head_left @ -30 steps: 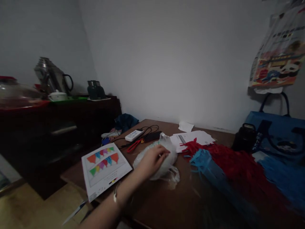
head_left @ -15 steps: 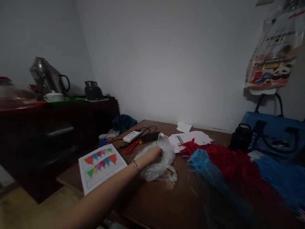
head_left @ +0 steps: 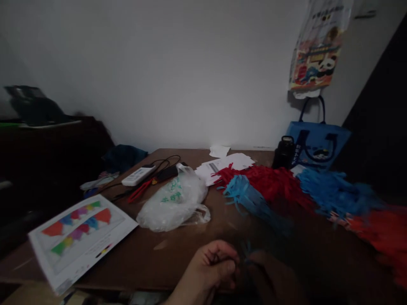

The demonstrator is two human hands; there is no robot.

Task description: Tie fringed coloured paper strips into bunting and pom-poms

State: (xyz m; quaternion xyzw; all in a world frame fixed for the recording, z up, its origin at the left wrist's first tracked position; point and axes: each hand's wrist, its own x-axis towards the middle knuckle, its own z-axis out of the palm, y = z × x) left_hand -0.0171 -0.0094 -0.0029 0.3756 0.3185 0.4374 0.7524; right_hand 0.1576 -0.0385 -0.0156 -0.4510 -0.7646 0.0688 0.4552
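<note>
My left hand (head_left: pixel 211 269) is low in the middle, over the table's near edge, its fingers curled toward the thumb. Whatever it pinches, if anything, cannot be made out. Close beside it, my right hand (head_left: pixel 275 273) is dark and blurred, with thin blue strips (head_left: pixel 249 253) showing at its fingertips. Beyond the hands lies a light blue fringed tassel (head_left: pixel 248 192), against a red fringed bundle (head_left: pixel 273 182). Left of these sits a crumpled clear plastic bag (head_left: pixel 174 201) with green print, which neither hand touches.
A printed sheet picturing coloured bunting (head_left: pixel 82 237) lies at the left. Behind are a white power strip (head_left: pixel 139 175), red-handled tool (head_left: pixel 140 190) and papers (head_left: pixel 225 165). To the right are a black bottle (head_left: pixel 284 153), blue bag (head_left: pixel 318 144), blue fringe (head_left: pixel 333 190) and orange fringe (head_left: pixel 378 233).
My left hand has come off the plastic bag and back toward me. My right hand has come into view beside it. The view has turned right.
</note>
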